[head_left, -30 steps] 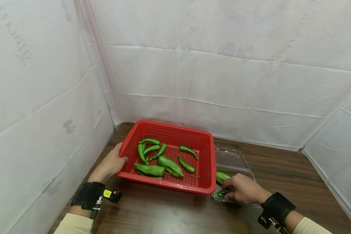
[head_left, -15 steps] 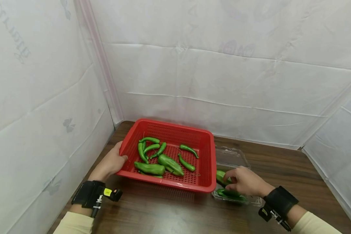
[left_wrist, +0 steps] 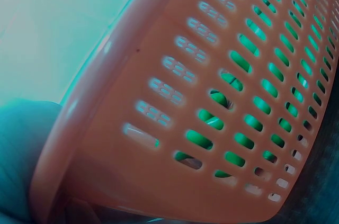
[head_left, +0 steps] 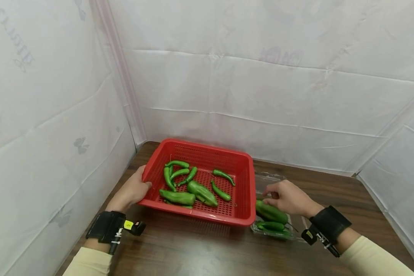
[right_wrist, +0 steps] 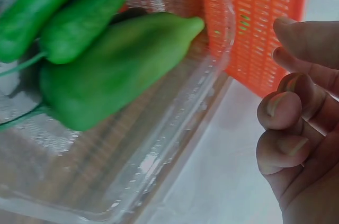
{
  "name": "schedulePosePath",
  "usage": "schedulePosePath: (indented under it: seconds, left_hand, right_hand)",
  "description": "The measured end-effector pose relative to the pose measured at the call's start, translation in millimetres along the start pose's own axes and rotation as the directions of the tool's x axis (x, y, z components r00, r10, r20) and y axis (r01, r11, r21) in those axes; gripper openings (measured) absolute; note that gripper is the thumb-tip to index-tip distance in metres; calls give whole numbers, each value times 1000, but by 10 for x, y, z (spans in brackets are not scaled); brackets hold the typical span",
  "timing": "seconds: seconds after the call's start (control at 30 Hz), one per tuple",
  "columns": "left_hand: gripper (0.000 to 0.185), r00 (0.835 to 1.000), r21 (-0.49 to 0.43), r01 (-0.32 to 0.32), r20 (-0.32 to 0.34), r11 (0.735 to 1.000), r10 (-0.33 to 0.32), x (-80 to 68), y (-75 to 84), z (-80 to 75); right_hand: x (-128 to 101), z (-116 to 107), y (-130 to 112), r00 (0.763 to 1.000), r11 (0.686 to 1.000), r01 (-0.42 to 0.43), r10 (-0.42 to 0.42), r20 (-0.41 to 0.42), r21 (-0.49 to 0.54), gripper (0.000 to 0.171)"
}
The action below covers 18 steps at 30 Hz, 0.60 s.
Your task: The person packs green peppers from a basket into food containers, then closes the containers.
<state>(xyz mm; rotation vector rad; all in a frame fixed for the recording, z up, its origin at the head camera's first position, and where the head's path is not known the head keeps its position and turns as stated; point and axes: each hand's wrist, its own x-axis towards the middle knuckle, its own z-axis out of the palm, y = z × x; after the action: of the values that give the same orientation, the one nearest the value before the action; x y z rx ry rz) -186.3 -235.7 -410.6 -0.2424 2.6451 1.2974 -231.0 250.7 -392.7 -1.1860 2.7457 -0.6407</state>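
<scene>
Three green peppers (head_left: 271, 217) are seen in the clear box (head_left: 298, 224), long axes along it, just below the right hand (head_left: 289, 198), whose loosely curled fingers (right_wrist: 288, 123) hold nothing, while the basket (head_left: 243, 214) rim is gripped by the left hand (head_left: 132, 191).

Dark wood-grain table (head_left: 200, 249), filling the lower view from 5 to 8 o'clock. White creased sheeting (head_left: 262, 88) enclosing it on three sides, at 9, 12 and 3 o'clock, with faint grey butterfly prints. Pale pink seam strip (head_left: 119, 73) at 11 o'clock. Even, diffuse light.
</scene>
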Motion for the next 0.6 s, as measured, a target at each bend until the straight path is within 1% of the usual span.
schedulePosePath:
  seconds: [0.2, 0.3, 0.57, 0.6]
  left_hand:
    - [69, 1000, -4, 0, -5, 1000, 0, 3, 15, -13]
    - [69, 1000, -6, 5, -5, 1000, -6, 3, 19, -18]
    - [68, 1000, -1, 5, -11, 1000, -5, -4, 17, 6]
    - [68, 1000, -4, 3, -13, 1000, -3, -7, 17, 9]
  right_hand:
    - [158, -73, -64, 1000, 999, -7, 6, -16, -35, 6]
    - [238, -100, -106, 1000, 1000, -5, 5, -9, -31, 7]
    - [506, -173, -276, 1000, 996, 25, -24, 9, -80, 5]
    - [549, -179, -306, 999, 996, 33, -32, 13, -87, 7]
